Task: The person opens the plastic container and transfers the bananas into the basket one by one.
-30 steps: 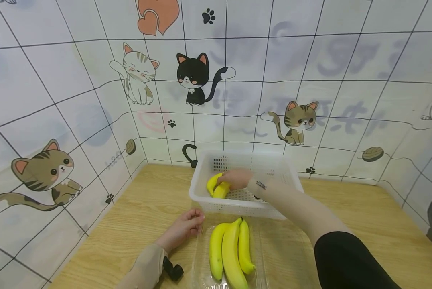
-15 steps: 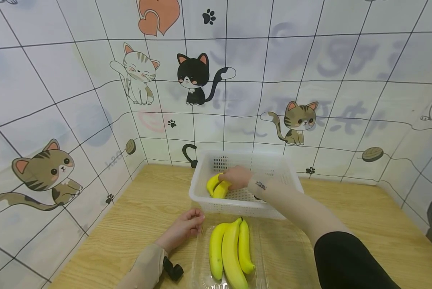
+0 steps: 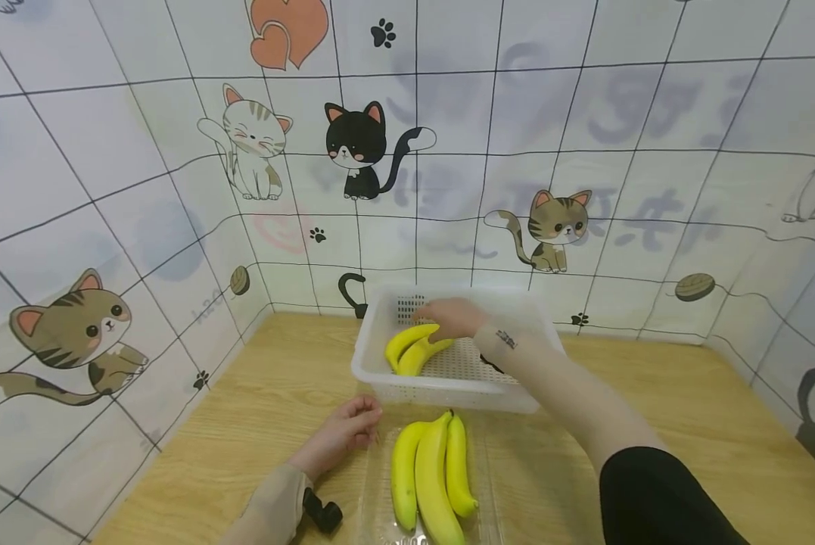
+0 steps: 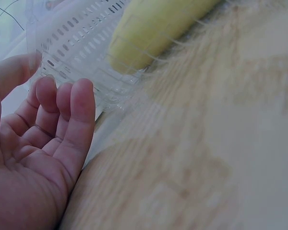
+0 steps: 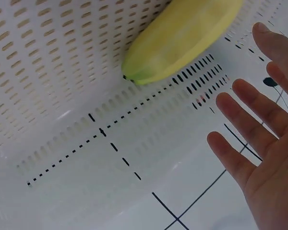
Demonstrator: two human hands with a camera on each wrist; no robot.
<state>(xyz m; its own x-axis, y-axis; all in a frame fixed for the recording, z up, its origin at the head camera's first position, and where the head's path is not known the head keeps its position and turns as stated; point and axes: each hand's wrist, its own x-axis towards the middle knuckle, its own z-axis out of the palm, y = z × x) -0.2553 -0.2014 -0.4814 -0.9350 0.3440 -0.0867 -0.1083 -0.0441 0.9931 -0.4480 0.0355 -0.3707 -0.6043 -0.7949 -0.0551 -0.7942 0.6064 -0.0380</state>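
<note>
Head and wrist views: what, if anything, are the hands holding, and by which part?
The right hand holds nothing, fingers straight near the bananas. Whether the left hand pinches the edge of the clear tray cannot be told.

Can enter the white perforated basket (image 3: 441,387) from above; blocked at left by two bananas (image 3: 418,356), behind by cat-print wall (image 3: 448,246).
</note>
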